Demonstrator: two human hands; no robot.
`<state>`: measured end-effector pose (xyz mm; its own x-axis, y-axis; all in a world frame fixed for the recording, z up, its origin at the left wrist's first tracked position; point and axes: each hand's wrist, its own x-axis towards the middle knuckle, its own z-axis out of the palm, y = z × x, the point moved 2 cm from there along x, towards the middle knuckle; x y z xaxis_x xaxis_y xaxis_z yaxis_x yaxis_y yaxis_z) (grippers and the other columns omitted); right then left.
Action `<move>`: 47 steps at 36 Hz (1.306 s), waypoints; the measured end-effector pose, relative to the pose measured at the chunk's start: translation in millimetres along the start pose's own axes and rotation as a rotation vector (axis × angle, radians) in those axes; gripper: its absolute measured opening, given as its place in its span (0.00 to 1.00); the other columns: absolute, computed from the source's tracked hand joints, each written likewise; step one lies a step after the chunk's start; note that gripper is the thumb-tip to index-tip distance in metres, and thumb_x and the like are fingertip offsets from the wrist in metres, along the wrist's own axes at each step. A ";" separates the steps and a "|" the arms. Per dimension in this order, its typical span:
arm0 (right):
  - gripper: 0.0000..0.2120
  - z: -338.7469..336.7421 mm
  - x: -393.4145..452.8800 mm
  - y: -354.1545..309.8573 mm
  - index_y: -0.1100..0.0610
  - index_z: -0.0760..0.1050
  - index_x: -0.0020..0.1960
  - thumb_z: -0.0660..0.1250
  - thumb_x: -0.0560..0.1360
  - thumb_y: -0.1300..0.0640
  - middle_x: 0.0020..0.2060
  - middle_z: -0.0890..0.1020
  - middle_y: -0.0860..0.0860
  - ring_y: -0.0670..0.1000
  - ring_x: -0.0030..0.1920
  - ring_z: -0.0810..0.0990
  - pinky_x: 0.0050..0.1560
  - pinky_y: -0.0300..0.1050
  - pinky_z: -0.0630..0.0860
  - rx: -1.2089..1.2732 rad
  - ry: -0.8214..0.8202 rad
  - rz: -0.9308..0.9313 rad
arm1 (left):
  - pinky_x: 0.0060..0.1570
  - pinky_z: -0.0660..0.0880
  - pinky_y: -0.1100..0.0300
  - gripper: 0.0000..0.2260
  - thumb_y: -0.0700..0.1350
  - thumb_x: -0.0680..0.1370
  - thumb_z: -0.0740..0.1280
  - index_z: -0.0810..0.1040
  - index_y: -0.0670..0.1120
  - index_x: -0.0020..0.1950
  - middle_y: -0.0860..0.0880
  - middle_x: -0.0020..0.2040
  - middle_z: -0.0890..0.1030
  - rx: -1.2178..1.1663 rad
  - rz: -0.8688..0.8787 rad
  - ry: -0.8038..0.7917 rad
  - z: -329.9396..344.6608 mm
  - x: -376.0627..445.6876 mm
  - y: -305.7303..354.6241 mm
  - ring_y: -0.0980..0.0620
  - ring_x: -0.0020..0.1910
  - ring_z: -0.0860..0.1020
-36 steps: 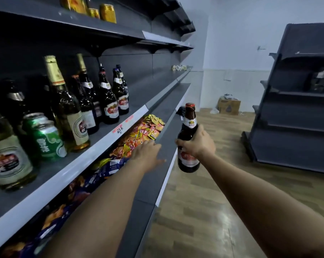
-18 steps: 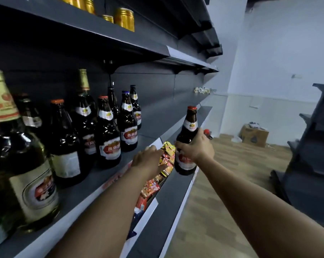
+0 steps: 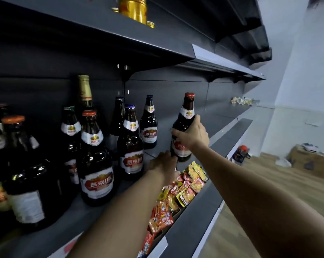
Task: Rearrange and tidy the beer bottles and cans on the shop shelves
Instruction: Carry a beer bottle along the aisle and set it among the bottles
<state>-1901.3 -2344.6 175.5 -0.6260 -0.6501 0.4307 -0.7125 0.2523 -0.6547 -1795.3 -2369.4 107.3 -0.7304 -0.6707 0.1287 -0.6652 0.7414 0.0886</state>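
Several bottles (image 3: 130,138) already stand on the shelf (image 3: 220,123). The right hand (image 3: 192,135) grips one more bottle (image 3: 183,127), not yet placed; the left hand (image 3: 163,164) reaches under it, fingers hidden.

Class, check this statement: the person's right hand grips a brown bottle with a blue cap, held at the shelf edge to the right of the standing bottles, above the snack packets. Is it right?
Not quite. The head view shows the cap is red, not blue. The rest stands: the right hand grips the brown bottle at the shelf edge, right of the standing bottles, above the snack packets.
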 end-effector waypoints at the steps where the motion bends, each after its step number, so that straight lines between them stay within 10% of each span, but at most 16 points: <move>1: 0.29 4.4 7.9 1.7 0.55 0.62 0.56 0.73 0.68 0.42 0.56 0.77 0.53 0.57 0.54 0.77 0.44 0.48 0.70 0.018 -0.018 -0.013 | 0.59 0.69 0.49 0.20 0.54 0.80 0.62 0.68 0.43 0.65 0.42 0.66 0.67 0.001 -0.026 0.011 1.6 5.7 0.4 0.41 0.65 0.67; 35: 0.41 79.5 85.0 40.9 0.58 0.56 0.70 0.75 0.68 0.44 0.65 0.66 0.57 0.61 0.61 0.73 0.54 0.55 0.73 0.227 -0.541 -0.281 | 0.59 0.68 0.54 0.23 0.59 0.80 0.57 0.67 0.48 0.71 0.47 0.64 0.71 0.131 -0.645 0.121 22.2 39.4 24.6 0.47 0.67 0.66; 42: 0.22 54.8 53.8 47.7 0.59 0.70 0.62 0.63 0.73 0.47 0.53 0.77 0.56 0.58 0.54 0.74 0.51 0.54 0.70 0.264 0.114 -0.586 | 0.56 0.69 0.55 0.19 0.57 0.81 0.55 0.70 0.47 0.67 0.48 0.62 0.70 0.221 -0.688 0.255 7.4 11.8 23.5 0.48 0.64 0.68; 47: 0.18 48.1 27.9 14.9 0.58 0.71 0.62 0.60 0.76 0.49 0.50 0.78 0.53 0.56 0.51 0.75 0.48 0.52 0.70 0.369 -0.039 -0.822 | 0.48 0.70 0.57 0.14 0.54 0.81 0.57 0.72 0.47 0.60 0.49 0.57 0.71 0.317 -0.717 0.449 -10.9 -24.3 18.8 0.50 0.59 0.71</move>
<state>-1914.2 -2393.4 147.9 0.0522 -0.5490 0.8342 -0.7794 -0.5446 -0.3097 -1788.4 -2338.9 116.7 -0.0392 -0.8494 0.5263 -0.9976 0.0636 0.0284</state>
